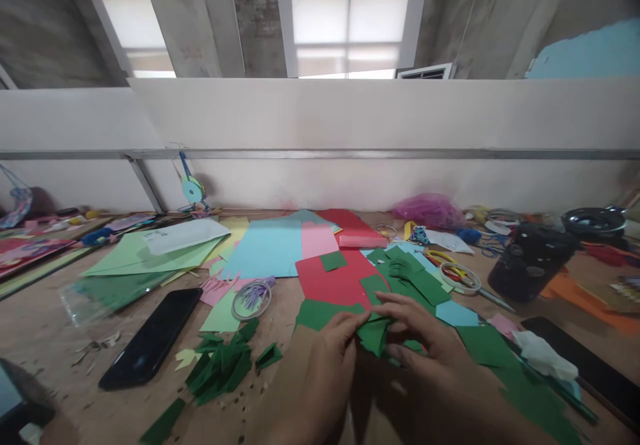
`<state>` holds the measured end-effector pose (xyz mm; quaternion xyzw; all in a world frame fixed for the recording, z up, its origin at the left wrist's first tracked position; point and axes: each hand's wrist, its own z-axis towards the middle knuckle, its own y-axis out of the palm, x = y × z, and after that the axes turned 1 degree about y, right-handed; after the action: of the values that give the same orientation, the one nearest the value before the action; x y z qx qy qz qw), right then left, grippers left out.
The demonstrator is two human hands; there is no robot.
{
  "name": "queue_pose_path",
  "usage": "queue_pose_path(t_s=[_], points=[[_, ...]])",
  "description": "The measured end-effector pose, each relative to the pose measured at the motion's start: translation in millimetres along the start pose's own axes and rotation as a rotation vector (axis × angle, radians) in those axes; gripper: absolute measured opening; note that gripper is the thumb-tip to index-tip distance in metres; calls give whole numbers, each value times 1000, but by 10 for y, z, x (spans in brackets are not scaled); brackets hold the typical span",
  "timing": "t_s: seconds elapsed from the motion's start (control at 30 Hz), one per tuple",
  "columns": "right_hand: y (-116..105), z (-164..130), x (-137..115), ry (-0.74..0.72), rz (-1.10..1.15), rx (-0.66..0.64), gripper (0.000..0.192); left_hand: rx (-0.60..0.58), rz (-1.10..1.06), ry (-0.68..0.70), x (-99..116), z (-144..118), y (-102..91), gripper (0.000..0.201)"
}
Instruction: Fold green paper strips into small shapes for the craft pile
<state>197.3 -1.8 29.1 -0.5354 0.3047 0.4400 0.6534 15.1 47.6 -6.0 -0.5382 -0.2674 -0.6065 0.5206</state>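
Between my two hands is a folded piece of green paper [374,336], low in the middle of the view. My left hand [333,358] pinches its left edge with thumb and fingertips. From the other side, the fingers of my right hand [425,338] close on the same piece, partly hiding it. Under and beyond the hands lie red paper [320,282] and a stack of green paper sheets [417,275]. To the left rests a heap of folded green paper pieces [220,368], with one single folded piece [269,356] beside it.
A black phone [153,338] lies at left near a tape roll [251,300]. Yellow-handled scissors [463,275], another tape roll [459,277] and a dark cup [533,262] stand or lie at right. A second dark phone-like slab [590,365] is at the right edge. A white partition [350,118] closes the back.
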Motion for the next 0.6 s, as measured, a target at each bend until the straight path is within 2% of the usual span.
queue_pose_path(t_s=[0.07,0.17,0.27,0.33,0.43,0.53,0.6], points=[[41,8,28,-50,-19,14,18,-19,-10,4,-24,-4,4,41],[16,-9,87,-58,-47,24,15,14,-118,-59,-63,16,1,43],[-51,-45,115,-47,-84,5,17,87,-298,-305,-34,46,-20,40],[-85,-61,113,-72,-116,-18,17,78,-412,-434,27,55,-41,36],[-107,-65,105,-109,-148,-51,16,-39,-515,-513,106,58,-66,43],[-108,-54,115,-135,-164,-78,17,-171,-541,-543,111,69,-76,43],[-104,-43,137,-177,-153,-59,19,-183,-552,-532,83,86,-82,41]])
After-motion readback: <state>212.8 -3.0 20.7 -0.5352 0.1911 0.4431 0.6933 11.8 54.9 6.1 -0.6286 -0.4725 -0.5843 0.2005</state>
